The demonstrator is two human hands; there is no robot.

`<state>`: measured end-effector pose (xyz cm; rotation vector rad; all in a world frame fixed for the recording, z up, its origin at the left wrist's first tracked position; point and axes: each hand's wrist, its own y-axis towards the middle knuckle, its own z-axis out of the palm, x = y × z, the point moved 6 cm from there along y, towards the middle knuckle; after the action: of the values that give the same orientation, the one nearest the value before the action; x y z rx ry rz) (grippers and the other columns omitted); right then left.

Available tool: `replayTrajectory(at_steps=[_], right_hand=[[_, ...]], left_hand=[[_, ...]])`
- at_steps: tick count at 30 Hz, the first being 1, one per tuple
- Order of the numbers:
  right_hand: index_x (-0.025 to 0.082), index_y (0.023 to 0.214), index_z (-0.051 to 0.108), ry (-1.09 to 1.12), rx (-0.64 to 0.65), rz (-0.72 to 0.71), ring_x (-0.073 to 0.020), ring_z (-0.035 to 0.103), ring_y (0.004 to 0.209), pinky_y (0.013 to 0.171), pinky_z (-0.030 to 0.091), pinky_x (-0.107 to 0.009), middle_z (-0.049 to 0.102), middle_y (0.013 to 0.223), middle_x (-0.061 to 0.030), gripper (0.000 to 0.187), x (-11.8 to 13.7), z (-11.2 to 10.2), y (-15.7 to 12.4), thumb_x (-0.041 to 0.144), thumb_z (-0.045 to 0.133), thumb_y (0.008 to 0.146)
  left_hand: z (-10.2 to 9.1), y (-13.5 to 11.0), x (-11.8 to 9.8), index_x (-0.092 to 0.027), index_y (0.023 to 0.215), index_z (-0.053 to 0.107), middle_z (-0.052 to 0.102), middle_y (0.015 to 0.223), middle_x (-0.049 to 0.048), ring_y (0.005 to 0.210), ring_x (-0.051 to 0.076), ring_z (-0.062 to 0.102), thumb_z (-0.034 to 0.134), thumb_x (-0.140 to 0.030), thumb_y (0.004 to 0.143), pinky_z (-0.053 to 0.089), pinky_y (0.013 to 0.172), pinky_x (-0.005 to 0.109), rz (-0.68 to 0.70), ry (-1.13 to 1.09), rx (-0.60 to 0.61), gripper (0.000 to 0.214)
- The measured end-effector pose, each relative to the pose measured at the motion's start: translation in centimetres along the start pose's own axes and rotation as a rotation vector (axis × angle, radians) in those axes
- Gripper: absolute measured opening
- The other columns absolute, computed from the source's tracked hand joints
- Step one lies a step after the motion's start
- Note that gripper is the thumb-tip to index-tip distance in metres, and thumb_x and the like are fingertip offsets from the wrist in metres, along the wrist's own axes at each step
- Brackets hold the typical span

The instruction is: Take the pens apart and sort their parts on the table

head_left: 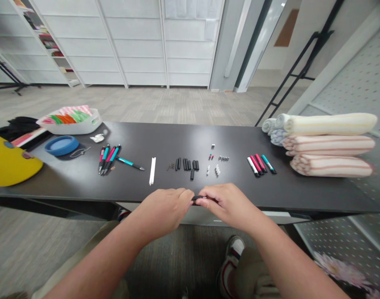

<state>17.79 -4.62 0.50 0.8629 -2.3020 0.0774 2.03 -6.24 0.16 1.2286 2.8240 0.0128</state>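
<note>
**Left hand and right hand pinch a black pen part at the table edge**

Both hands are close together, fingers curled, fingertips meeting on the black pen part just over the front edge of the black table. Neither hand is spread. Part is mostly hidden by the fingers, so its exact shape can't be told.

Far left of the hands: yellow rounded object, blue round dish, and white plastic basket holding folded pink, orange and green cloths. Ahead and left: pen group plus one teal pen, which look fully put together. Straight ahead, still loose in rows: white sticks, tiny springs, black barrel pieces, small clips and white pieces. Ahead and right: second pen group, also looks whole. So some pens appear finished, with parts left lying out. Far right: stack of rolled striped towels.
</note>
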Motion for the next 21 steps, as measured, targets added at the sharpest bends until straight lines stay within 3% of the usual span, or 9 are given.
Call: replayTrajectory(at_steps=[8,11,13,17,21], right_hand=[[0.021,0.091,0.068,0.011,-0.001,0.042,-0.0108,0.054,0.061,0.060,0.034,-0.024,0.064,0.069,0.0038,0.020,0.0,-0.1,0.2,0.035,0.058,0.102],[0.021,0.088,0.066,-0.006,0.004,0.036,-0.0113,0.052,0.061,0.059,0.034,-0.025,0.062,0.069,0.0040,0.015,0.2,-0.2,0.3,0.030,0.060,0.099],[0.020,0.089,0.067,-0.018,0.022,0.012,-0.0120,0.054,0.062,0.061,0.035,-0.025,0.064,0.072,0.0027,0.012,0.5,-0.2,0.4,0.027,0.061,0.097],[0.021,0.092,0.072,-0.004,0.087,-0.025,-0.0146,0.064,0.074,0.069,0.040,-0.026,0.074,0.085,-0.0008,0.015,0.7,0.1,0.5,0.029,0.061,0.099],[0.021,0.094,0.072,-0.027,0.120,-0.058,-0.0150,0.066,0.078,0.070,0.039,-0.025,0.076,0.089,-0.0007,0.009,0.7,0.4,0.5,0.028,0.066,0.097]], left_hand=[[0.6,-0.5,0.3,-0.019,0.103,0.058,0.066,0.088,0.0037,0.076,0.021,0.068,0.034,-0.033,0.111,0.048,0.062,0.031,-0.023,0.095,-0.098,0.028],[0.6,-0.6,0.1,-0.015,0.123,0.055,0.070,0.100,0.0081,0.085,0.023,0.071,0.037,-0.035,0.111,0.052,0.068,0.033,-0.034,0.134,-0.172,0.029],[0.6,-0.6,-0.3,-0.012,0.141,0.044,0.072,0.112,0.0122,0.090,0.023,0.073,0.041,-0.035,0.110,0.055,0.071,0.034,-0.028,0.133,-0.196,0.039],[1.0,0.1,-1.6,-0.006,0.157,0.022,0.072,0.117,0.0162,0.093,0.026,0.074,0.053,-0.033,0.105,0.058,0.070,0.035,-0.035,0.116,-0.129,0.066],[0.9,1.0,-2.7,-0.004,0.153,0.028,0.072,0.111,0.0158,0.093,0.028,0.074,0.063,-0.032,0.100,0.059,0.071,0.036,-0.082,0.098,-0.052,0.070]])
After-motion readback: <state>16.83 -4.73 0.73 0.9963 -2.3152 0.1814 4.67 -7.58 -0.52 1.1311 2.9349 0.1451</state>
